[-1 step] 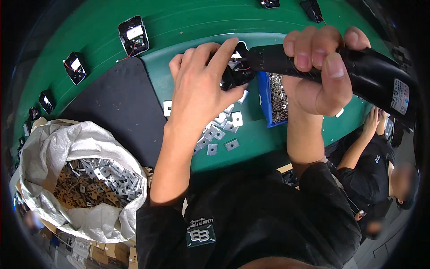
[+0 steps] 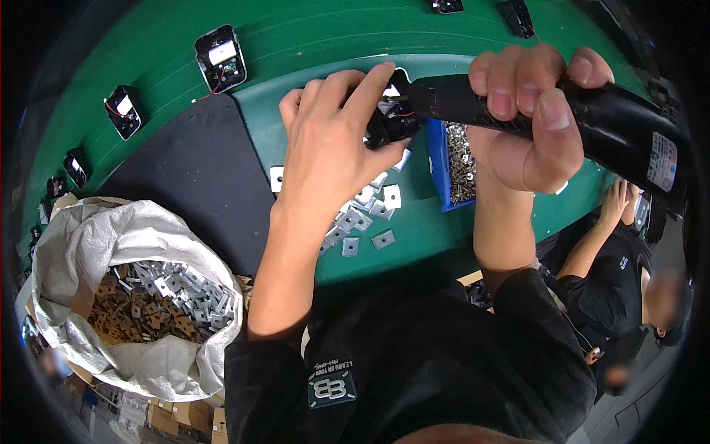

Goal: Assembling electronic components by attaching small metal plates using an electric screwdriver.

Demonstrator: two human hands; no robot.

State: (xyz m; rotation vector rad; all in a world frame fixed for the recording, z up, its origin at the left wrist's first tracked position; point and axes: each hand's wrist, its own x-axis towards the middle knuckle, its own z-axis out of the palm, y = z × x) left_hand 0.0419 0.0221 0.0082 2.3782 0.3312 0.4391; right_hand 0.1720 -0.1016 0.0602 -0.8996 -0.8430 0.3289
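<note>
My left hand [image 2: 325,140] is closed round a small black plastic housing [image 2: 386,132] with a red wire inside, holding it down on the green mat; its palm hides part of the housing. My right hand [image 2: 529,122] grips a thick black electric screwdriver [image 2: 625,122], fingers over the top and thumb below. The tool lies nearly level in view, its narrow end right at the housing; whether the tip touches a screw is hidden. Under my left wrist lie several square metal plates with holes [image 2: 351,220]. A blue tray [image 2: 438,166] of small screws stands below the screwdriver.
Several open black housings [image 2: 222,63] with wires sit along the green belt [image 2: 296,33]. A black mat [image 2: 196,177] lies at left. A white woven sack [image 2: 55,274] of metal plates stands at the lower left. At right a person in black [image 2: 606,251] works.
</note>
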